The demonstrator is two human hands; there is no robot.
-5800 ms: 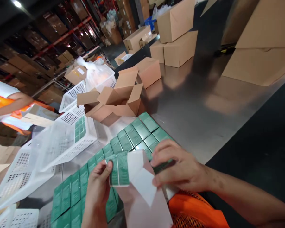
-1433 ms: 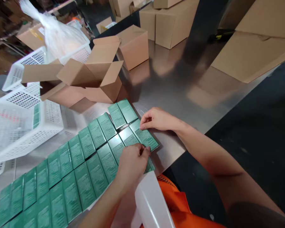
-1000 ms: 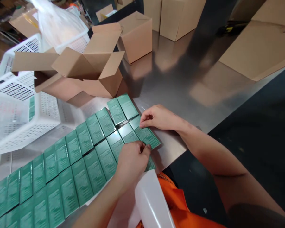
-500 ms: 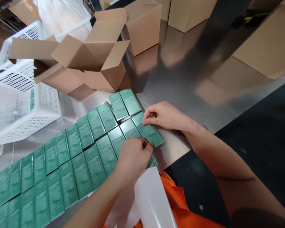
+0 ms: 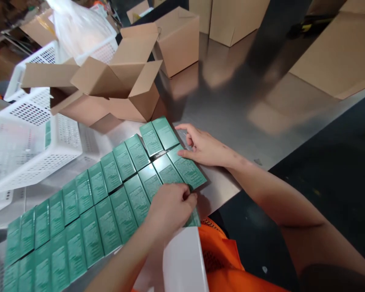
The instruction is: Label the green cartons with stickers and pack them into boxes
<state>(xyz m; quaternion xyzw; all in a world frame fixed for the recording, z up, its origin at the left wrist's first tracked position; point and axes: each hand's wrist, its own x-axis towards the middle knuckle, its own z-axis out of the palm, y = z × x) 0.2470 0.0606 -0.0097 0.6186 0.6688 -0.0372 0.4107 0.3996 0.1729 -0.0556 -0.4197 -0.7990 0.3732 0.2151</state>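
Observation:
Small green boxes (image 5: 134, 152) lie side by side in two long rows on the metal table. My right hand (image 5: 200, 147) is at the right end of the rows, fingers apart, index finger stretched to the edge of the upper end box (image 5: 166, 133). Its thumb rests on the lower end box (image 5: 187, 167). Closed, with fingers and thumb together, my left hand (image 5: 172, 205) lies over the lower row; what it pinches, if anything, is hidden. Part of another green piece (image 5: 194, 219) shows below it, above a glossy white sheet or box (image 5: 184, 257).
An open cardboard box (image 5: 109, 95) stands behind the rows, with more cartons (image 5: 179, 46) farther back. White perforated baskets (image 5: 63, 140) are at the left, one with a plastic bag (image 5: 79, 30). A large carton (image 5: 337, 56) sits at the right; the table edge runs near my right forearm.
My right hand has gone from a closed pinch over the lower end box to spread fingers, with the index reaching up. My left hand has shifted slightly down off that box's edge.

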